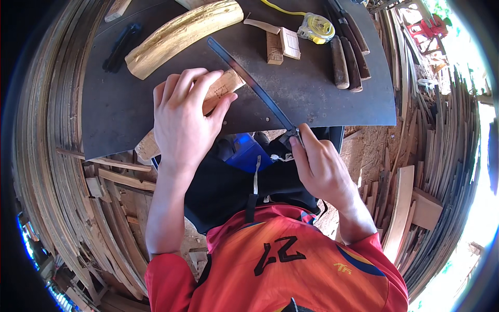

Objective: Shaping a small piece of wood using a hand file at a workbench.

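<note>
My left hand presses flat on a pale wooden piece lying across the near edge of a dark metal work plate. My right hand grips the handle end of a thin dark saw blade, which runs diagonally up and left across the end of the wooden piece. The blade touches the wood just right of my left fingers.
On the plate lie a long curved wooden block, small wood offcuts, a yellow tape measure, several wood-handled tools and a black tool. Stacked wooden slats surround both sides. A blue object sits under the plate.
</note>
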Action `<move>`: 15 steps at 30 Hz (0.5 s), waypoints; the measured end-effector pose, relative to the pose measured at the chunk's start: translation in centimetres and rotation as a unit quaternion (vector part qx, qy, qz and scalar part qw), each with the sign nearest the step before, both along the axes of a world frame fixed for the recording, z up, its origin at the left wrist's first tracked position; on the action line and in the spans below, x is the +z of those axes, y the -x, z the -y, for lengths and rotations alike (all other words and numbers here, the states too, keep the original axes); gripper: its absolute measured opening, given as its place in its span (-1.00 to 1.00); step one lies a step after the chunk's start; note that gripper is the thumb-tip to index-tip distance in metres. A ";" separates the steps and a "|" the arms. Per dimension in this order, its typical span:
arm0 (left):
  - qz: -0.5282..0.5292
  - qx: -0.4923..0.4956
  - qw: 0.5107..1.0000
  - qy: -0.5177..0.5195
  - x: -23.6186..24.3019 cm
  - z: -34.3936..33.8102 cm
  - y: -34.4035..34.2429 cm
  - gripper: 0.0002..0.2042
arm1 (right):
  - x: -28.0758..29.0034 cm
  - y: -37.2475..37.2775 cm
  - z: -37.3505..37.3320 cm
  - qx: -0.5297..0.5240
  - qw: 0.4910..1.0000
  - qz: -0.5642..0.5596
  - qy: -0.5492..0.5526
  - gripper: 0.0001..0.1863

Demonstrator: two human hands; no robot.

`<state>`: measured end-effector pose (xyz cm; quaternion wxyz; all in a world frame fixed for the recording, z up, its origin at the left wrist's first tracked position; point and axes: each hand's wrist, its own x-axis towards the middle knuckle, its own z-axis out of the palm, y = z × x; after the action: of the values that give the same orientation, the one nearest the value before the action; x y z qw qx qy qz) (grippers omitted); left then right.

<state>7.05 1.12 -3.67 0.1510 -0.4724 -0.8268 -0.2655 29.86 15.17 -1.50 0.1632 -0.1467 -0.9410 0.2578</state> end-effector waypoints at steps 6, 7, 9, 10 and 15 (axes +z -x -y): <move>-0.010 -0.011 1.000 -0.017 0.2 -0.1 -0.3 -0.67 | 0.0 -0.1 0.2 -0.008 1.000 0.002 -0.006 -0.82; -0.016 -0.017 0.999 -0.028 0.0 -0.2 0.0 -0.69 | 0.1 0.0 0.3 -0.012 1.000 0.003 -0.008 -0.82; -0.009 -0.022 0.999 -0.035 -0.2 -0.2 0.0 -0.72 | 0.2 0.0 0.4 -0.017 1.000 0.017 0.011 -0.82; 0.004 -0.022 0.999 -0.030 -0.1 -0.2 -0.1 -0.73 | 0.2 0.0 0.4 -0.020 0.999 0.024 0.020 -0.82; 0.018 -0.025 0.999 -0.029 0.0 -0.2 0.1 -0.73 | -0.2 0.0 0.8 -0.025 0.999 0.018 0.008 -0.82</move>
<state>6.99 1.33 -3.63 0.1429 -0.4833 -0.8094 -0.3015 29.85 14.39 -1.71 0.1509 -0.1758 -0.9379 0.2584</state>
